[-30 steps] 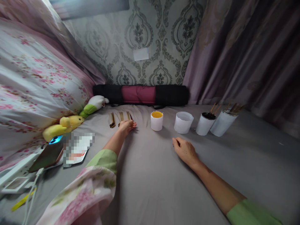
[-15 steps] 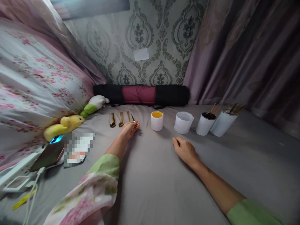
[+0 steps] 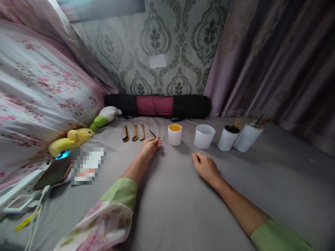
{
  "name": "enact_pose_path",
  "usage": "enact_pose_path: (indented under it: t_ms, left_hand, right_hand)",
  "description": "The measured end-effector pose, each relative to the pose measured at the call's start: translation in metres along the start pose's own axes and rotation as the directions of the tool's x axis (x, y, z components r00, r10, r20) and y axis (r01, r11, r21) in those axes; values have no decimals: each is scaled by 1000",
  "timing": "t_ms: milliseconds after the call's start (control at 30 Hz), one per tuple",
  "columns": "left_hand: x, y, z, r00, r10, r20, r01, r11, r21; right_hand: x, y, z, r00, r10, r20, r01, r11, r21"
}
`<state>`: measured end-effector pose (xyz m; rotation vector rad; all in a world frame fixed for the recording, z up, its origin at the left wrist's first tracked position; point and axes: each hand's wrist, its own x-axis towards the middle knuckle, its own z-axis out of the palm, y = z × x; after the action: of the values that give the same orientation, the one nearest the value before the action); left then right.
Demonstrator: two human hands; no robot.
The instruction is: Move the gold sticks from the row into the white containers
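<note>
My left hand (image 3: 150,146) pinches a thin golden piece of cutlery (image 3: 152,133) just above the grey sheet (image 3: 167,195), left of a white cup with a yellow inside (image 3: 175,134). Three groups of golden cutlery (image 3: 134,132) lie in a row farther left. My right hand (image 3: 205,168) rests knuckles up on the sheet, fingers curled under, in front of an empty white cup (image 3: 204,136). Two more white cups (image 3: 229,137) (image 3: 247,136) at the right hold several golden handles.
A black and maroon roll (image 3: 157,105) lies along the patterned wall. Yellow (image 3: 69,139) and green-white (image 3: 106,115) soft toys lean on a floral pillow (image 3: 34,101) at left. A phone (image 3: 53,170), a power strip (image 3: 18,198) and cables sit near left. Curtains (image 3: 274,62) hang at right.
My left hand has lifted off the rightmost cutlery group and moved right toward the yellow-lined cup, carrying one golden piece. My right hand has stayed put.
</note>
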<state>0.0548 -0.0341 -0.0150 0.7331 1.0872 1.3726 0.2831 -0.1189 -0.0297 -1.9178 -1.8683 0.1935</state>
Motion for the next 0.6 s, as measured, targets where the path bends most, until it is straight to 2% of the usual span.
enact_pose_path:
  t_ms: [367,600]
  left_hand:
    - [-14,-20,4,997,68,40,-69,997,30]
    - [-28,-27,9,993,101,63,-106,992,71]
  right_hand:
    - [0,1,1,1000,-23,-20,24,999,39]
    - [3,4,2,999,-2,-42,11,975,220]
